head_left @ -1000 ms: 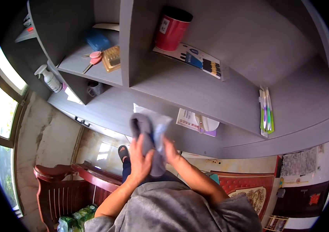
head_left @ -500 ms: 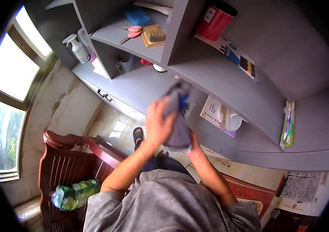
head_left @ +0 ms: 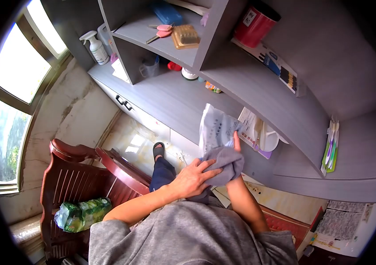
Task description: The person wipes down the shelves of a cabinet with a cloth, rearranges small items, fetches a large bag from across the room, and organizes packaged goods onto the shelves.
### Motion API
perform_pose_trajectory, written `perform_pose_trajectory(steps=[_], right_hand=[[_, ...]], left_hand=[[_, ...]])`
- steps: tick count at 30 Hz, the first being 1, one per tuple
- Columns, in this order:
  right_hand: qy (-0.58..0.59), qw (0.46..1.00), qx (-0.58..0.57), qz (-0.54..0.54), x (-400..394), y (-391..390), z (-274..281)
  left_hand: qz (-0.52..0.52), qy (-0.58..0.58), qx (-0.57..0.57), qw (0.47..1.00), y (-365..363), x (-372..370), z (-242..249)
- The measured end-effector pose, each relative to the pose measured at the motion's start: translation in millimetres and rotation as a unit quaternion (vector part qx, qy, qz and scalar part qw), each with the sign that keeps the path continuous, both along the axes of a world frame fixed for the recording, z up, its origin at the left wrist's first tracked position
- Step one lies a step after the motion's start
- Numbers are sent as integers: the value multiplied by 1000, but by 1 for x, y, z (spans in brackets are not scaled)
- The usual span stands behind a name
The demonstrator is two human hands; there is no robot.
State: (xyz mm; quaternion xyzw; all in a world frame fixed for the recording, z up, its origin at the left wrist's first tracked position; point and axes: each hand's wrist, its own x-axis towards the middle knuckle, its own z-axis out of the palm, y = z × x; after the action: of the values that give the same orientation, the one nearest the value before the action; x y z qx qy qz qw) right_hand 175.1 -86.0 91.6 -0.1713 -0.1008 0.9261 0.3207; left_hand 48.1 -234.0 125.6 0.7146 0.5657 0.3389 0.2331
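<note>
A grey cloth [head_left: 225,164] lies bunched under the fingers of my left hand [head_left: 192,177], which presses it against a clear plastic packet with printed writing [head_left: 216,128]. My right hand [head_left: 236,152] supports the packet from its right side, one finger stretched along the edge, the rest hidden behind the cloth. Both hands are in front of my body, below the desk shelf. The packet's far end points up towards the grey desk top [head_left: 174,99].
A spray bottle [head_left: 96,49], a clear mug [head_left: 150,67], keys [head_left: 162,31] and a red tin [head_left: 256,24] stand or lie on the shelving. A wooden chair [head_left: 71,176] holds a green pack [head_left: 84,214]. Packaged toothbrushes [head_left: 330,148] lean at the right.
The cloth has moved down the packet towards my body, uncovering its printed far end. My left hand has moved lower with it. The view has shifted slightly.
</note>
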Motion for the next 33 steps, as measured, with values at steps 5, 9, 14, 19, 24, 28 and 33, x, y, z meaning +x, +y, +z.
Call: perform_pose_trajectory(steps=[5, 9, 14, 19, 24, 28, 33], right_hand=[[-26, 997, 39, -57, -4, 10, 23], [-53, 996, 30, -65, -32, 2, 15], [-241, 950, 196, -35, -23, 24, 11], [-591, 324, 737, -56, -38, 36, 9], [-502, 473, 724, -23, -77, 15, 18], [-457, 441, 766, -99, -125, -7, 96], [-376, 372, 817, -229, -185, -15, 167]], left_hand=[[225, -229, -39, 946, 15, -39, 3], [244, -106, 3, 964, 24, -14, -16], [71, -199, -226, 951, -26, -30, -29], [155, -277, -160, 935, -16, -62, -39], [161, -263, -104, 945, -1, -101, -5], [200, -380, -35, 902, -2, -137, 4], [243, -481, -25, 842, 1, -193, 17]])
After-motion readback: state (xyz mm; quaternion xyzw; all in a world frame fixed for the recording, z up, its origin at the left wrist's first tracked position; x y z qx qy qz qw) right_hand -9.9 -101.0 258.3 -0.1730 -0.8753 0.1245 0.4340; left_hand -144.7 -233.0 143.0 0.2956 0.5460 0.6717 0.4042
